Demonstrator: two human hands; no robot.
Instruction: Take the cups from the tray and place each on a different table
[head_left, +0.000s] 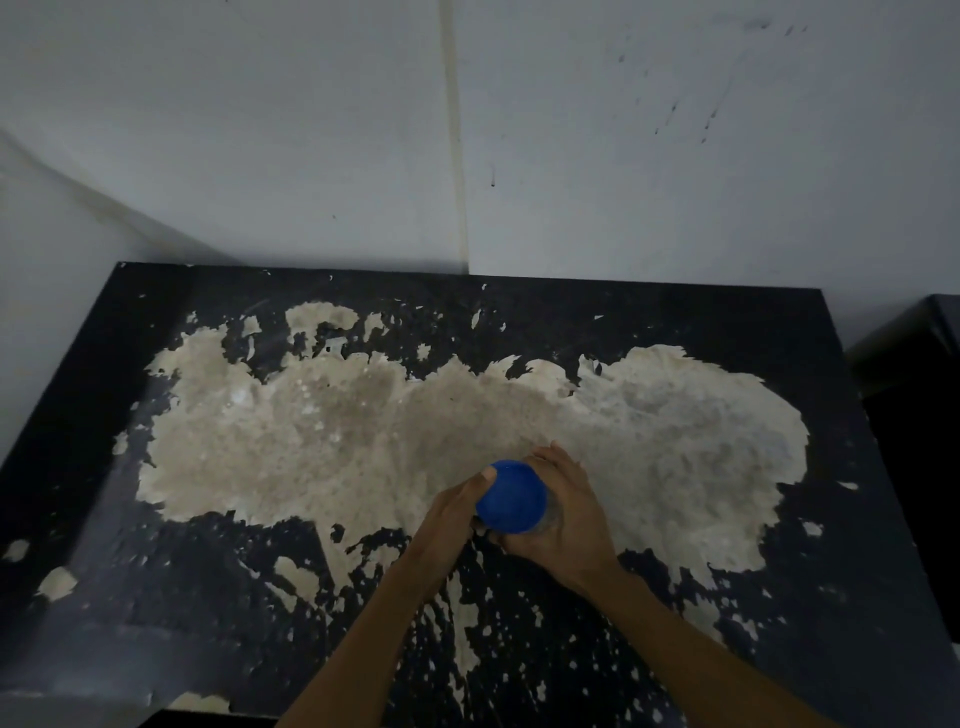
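Two bare forearms — no sleeves, rings or watch — each ending in a bare hand.

The bench has a matt black coating peeled away to rough, pale bare patches, while the blue cup looks like smooth plastic.

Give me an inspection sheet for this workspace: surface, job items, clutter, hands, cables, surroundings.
Surface: black table, top coating peeled off in a large pale patch across the middle.
Job's things: one cup with a blue top, near the table's middle front; whether it rests on the table cannot be told. No tray seen.
Clutter: nothing seen.
Hands: left hand and right hand both grip the cup, one on each side.
Cables: nothing seen.
Surroundings: grey wall behind; dark furniture at right.
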